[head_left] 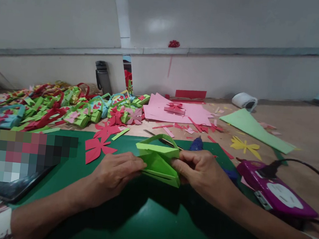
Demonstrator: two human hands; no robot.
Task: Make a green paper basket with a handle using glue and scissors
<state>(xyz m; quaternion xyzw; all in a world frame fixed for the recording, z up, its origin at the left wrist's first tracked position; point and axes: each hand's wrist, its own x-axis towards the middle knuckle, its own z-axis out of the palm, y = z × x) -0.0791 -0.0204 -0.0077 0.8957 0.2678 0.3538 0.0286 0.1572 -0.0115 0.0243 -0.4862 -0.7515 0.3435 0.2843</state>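
Note:
A small bright green folded paper bag (pixel 159 163) with a strip handle (pixel 157 137) is held above the green mat (pixel 148 228). Its top gapes, showing the inner folds. My left hand (pixel 121 168) pinches its left side between thumb and fingers. On the right side, the thumb and fingers of my right hand (pixel 197 167) grip the edge. Behind the bag, a blue glue gun (pixel 197 144) and a pair of scissors (pixel 161 138) lie partly hidden. Red paper flowers (pixel 99 149) rest on the mat to the left of the bag.
Many finished paper bags (pixel 82 115) are heaped at the back left by a dark bottle (pixel 103 77). Pink sheets (pixel 151 111), a light green sheet (pixel 257 129) and a yellow paper flower (pixel 245 144) lie behind. A purple power strip (pixel 277 189) sits right; a phone (pixel 21 185) left.

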